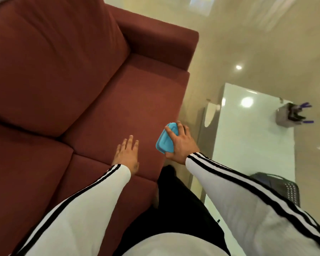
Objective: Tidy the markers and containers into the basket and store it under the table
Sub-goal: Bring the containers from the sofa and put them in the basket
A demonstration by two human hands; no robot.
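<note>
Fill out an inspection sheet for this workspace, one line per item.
Surface: glossy white table, mostly bare.
Job's things: blue container in right hand; dark basket at the table's near end, partly hidden by the sleeve; grey holder with purple-tipped markers at the far end.
Clutter: nothing seen.
Grippers: left hand open and empty above the red sofa.
Cables: nothing seen.
Surroundings: shiny beige floor.
</note>
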